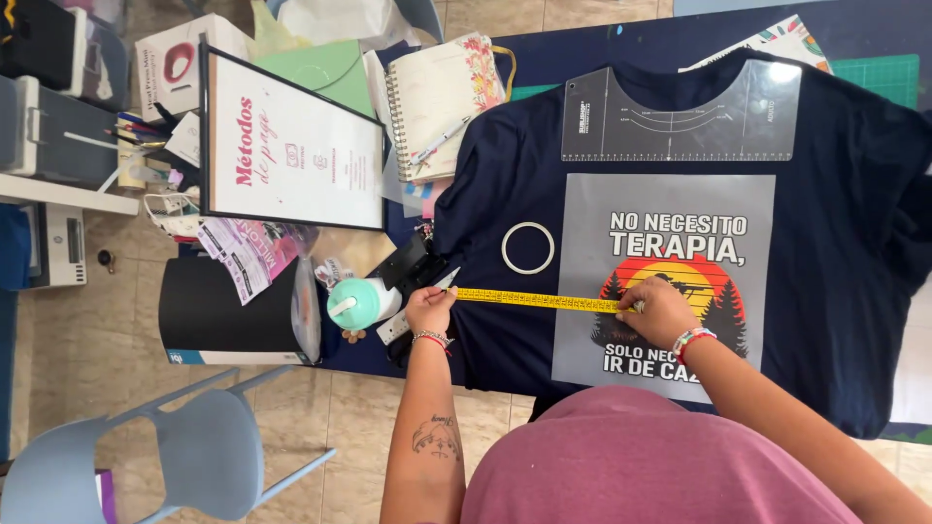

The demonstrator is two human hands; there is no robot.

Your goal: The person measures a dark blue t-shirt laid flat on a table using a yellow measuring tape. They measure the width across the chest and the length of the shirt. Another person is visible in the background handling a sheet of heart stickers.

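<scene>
A yellow tape (534,300) is held stretched across a navy shirt (854,233), so a measuring step is judged to be in hand. Its long axis runs 9 to 3 o'clock, from the shirt's side edge to the grey transfer (582,281). The left hand (430,309) is closed, pinching the tape's end at 9 o'clock; the right hand (660,311) presses the other end flat, fingers curled. A steady, taut tape is judged needed next. A white ring (528,247) lies at 12 o'clock.
</scene>
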